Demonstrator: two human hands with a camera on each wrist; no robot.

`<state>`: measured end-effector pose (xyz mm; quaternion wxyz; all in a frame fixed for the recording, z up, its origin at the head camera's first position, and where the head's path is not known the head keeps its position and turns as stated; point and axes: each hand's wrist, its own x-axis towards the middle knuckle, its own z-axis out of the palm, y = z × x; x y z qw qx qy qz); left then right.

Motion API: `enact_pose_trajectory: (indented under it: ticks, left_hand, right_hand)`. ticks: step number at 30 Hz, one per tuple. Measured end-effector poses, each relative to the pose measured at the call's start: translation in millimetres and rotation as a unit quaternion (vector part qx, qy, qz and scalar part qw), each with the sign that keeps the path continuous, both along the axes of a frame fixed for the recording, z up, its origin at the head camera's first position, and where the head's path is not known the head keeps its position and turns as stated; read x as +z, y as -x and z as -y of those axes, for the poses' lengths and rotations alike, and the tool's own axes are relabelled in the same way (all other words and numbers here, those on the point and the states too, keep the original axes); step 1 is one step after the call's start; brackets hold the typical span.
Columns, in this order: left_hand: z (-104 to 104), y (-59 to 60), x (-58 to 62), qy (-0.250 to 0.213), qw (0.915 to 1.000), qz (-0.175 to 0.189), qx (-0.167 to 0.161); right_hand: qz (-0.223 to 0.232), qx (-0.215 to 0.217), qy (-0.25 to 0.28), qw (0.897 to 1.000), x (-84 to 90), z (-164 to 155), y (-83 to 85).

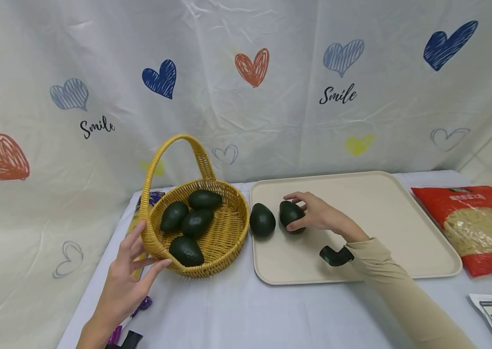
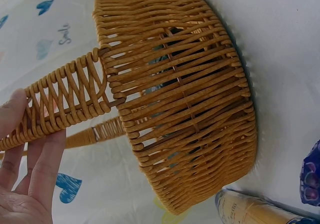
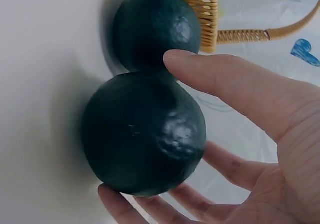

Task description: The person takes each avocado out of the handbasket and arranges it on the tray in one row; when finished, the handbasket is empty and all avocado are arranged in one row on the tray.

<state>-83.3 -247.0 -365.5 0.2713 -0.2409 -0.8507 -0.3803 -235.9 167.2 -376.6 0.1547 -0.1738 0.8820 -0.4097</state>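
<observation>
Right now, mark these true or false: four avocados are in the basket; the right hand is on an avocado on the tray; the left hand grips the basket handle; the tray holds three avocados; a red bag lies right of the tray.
1. Four avocados lie in the basket. True.
2. The right hand holds an avocado on the tray. True.
3. The left hand grips the handle. False: its fingers touch the rim.
4. The tray holds three avocados. False: two.
5. A red bag lies right of the tray. True.

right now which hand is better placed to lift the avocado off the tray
Right. The right hand already curls round an avocado on the tray; the left hand rests against the basket rim.
</observation>
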Motion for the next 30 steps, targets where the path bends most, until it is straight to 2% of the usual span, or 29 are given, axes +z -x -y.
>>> enact_pose_trajectory:
  ticks: [6, 15, 30]
  left_hand:
    - [-2, 0.5, 2.3, 0.001, 1.0, 0.005, 0.002]
    - [-1, 0.1, 1.5, -0.008, 0.9999, 0.003, -0.006]
    - [-2, -0.6, 1.8, -0.005, 1.0, 0.005, 0.004]
  right_hand:
    - [0.004, 0.005, 0.004, 1.0, 0.0, -5, 2.4]
    - [0.003, -0.013, -0.009, 1.0, -3.0, -2, 4.0]
    - [0.039, -0.041, 0.035, 0.998, -4.0, 7, -2.4]
